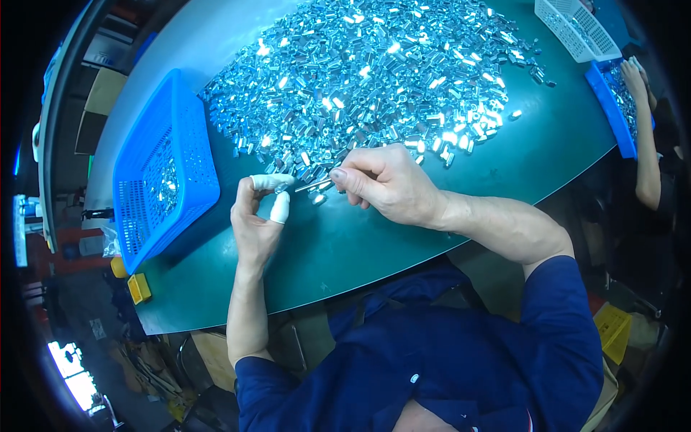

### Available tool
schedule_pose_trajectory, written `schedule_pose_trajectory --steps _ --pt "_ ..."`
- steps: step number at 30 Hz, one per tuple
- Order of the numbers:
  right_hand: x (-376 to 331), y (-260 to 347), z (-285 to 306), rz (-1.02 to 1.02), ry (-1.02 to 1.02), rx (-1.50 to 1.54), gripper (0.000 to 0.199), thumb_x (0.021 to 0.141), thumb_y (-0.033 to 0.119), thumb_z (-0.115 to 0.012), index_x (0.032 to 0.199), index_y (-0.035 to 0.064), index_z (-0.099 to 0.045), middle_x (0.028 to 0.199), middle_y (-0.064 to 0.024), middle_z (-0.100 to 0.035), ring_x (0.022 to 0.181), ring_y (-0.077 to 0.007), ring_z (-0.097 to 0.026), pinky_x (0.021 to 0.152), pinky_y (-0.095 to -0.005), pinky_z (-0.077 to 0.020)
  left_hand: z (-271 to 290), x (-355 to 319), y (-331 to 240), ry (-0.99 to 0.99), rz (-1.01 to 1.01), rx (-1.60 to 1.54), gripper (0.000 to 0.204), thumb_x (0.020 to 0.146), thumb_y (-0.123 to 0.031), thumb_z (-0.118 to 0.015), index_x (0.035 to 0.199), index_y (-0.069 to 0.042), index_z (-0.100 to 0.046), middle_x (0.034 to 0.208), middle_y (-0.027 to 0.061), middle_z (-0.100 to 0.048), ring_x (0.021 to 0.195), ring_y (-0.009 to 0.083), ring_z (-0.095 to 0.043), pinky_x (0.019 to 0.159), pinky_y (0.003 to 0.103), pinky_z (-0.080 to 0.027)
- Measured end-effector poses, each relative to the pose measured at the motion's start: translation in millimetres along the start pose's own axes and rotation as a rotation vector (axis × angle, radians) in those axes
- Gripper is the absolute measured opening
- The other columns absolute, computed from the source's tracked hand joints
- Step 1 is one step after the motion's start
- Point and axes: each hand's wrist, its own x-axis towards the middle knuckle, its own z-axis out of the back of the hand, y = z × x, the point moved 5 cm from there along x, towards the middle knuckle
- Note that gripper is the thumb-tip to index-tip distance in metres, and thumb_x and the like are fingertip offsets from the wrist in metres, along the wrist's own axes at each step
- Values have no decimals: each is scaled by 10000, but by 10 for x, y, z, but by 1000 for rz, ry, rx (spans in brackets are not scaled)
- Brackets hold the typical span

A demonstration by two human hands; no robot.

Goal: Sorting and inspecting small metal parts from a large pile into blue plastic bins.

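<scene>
My left hand [258, 225], with white covers on its thumb and a finger, pinches a small shiny metal part [281, 189] between those two tips. My right hand [394, 191] is closed around a thin metal rod [314, 185]. The rod points left toward the part; whether its tip touches or enters the part is too small to tell. Both hands are just above the near edge of a large heap of small silvery metal parts [367, 86]. A loose part [319, 200] lies below the rod on the green tabletop [360, 248].
Left of my hands stands a blue perforated basket [204, 155] with some metal parts inside. A small yellow box [139, 288] sits at the table's left edge. At the far right are a white basket [586, 36] and a blue bin [603, 97], where another person's hand [635, 81] reaches in.
</scene>
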Motion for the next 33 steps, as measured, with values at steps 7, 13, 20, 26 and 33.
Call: schedule_pose_trajectory --steps 7,13,20,26,33 --pt "30 -27 -22 64 -9 -83 301 1042 241 -649 863 8 -712 669 -51 -675 579 -102 -636 526 -271 -485 -103 -94 -102 -17 -109 153 277 852 -30 -824 1077 3 -664 984 104 -737 926 201 -715 861 340 -559" --pt "19 -33 -70 208 -38 -344 224 994 207 -696 883 13 -714 726 -96 -689 642 -209 -684 580 -334 -517 -186 -73 -280 54 -258 263 229 803 -41 -852 983 -10 -714 943 116 -725 857 274 -699 766 369 -549" --pt "-9 1 -79 364 -85 -424 217 973 204 -698 842 32 -690 760 -139 -678 690 -334 -677 607 -434 -500 -266 -76 -279 116 -293 300 214 818 -24 -838 992 16 -721 951 128 -724 876 256 -700 789 340 -547" --pt "-14 -84 -137 221 37 -463 313 988 289 -636 768 72 -688 715 -168 -659 683 -393 -659 618 -494 -495 -342 -77 -363 117 -368 307 235 778 -46 -853 982 -32 -738 912 108 -713 824 286 -676 710 381 -541" --pt "-15 -9 -159 272 13 -336 324 987 258 -649 737 53 -670 685 -165 -641 639 -379 -641 589 -468 -480 -211 -104 -520 100 -437 471 232 782 -32 -843 992 -45 -744 938 113 -716 856 297 -687 723 387 -554"
